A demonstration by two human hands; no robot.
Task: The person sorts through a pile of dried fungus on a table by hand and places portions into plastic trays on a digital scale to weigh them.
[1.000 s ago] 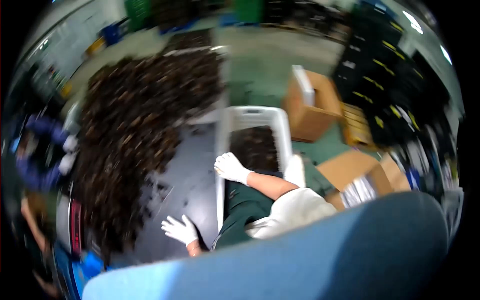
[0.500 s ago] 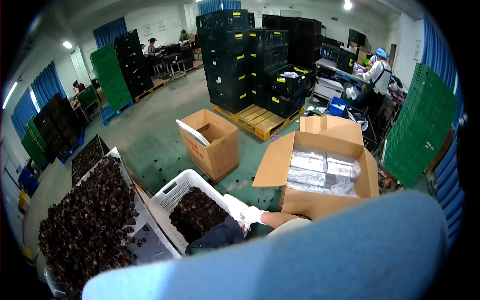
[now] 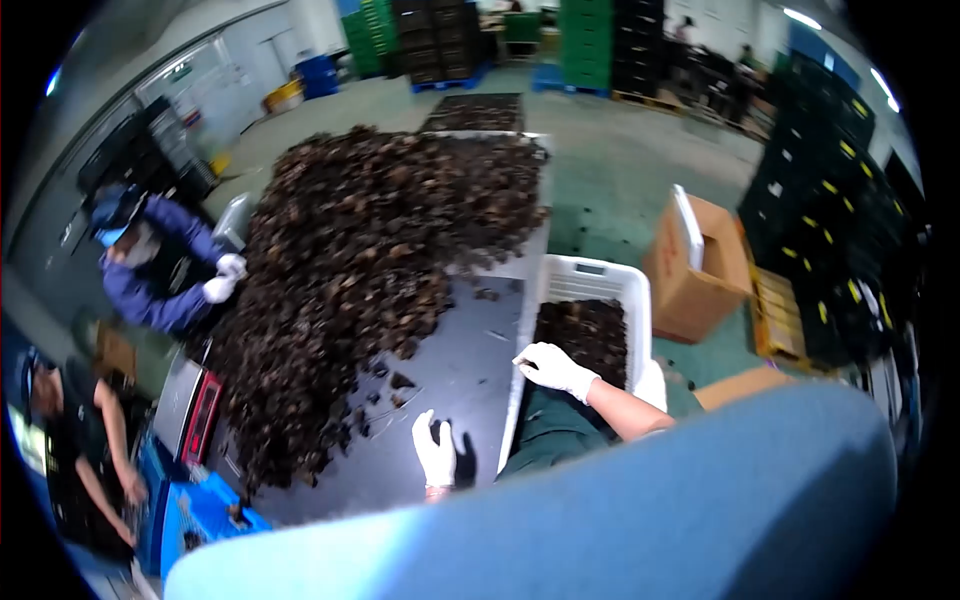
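Note:
My left hand (image 3: 435,452), in a white glove, is over the dark tabletop (image 3: 470,350) with thumb and fingers apart and nothing in them. My right hand (image 3: 556,371), also white-gloved, is above the near end of a white plastic basket (image 3: 642,290), its fingers stretched toward the table edge and holding nothing I can see. Dark brown pieces like dried mushrooms (image 3: 575,328) lie in the basket. A large heap of the same dark pieces (image 3: 350,230) covers much of the table, with a few loose bits near my left hand.
Across the heap a person in purple sleeves (image 3: 165,255) works with gloved hands. Another person (image 3: 85,440) stands at lower left by a red-edged scale (image 3: 200,415) and a blue crate (image 3: 205,510). A cardboard box (image 3: 695,270) stands right of the basket. Blue fabric blocks the bottom.
My view has swung left, bringing the heap and two people into view. My hands, close together beside the basket before, are now apart, the left over the table.

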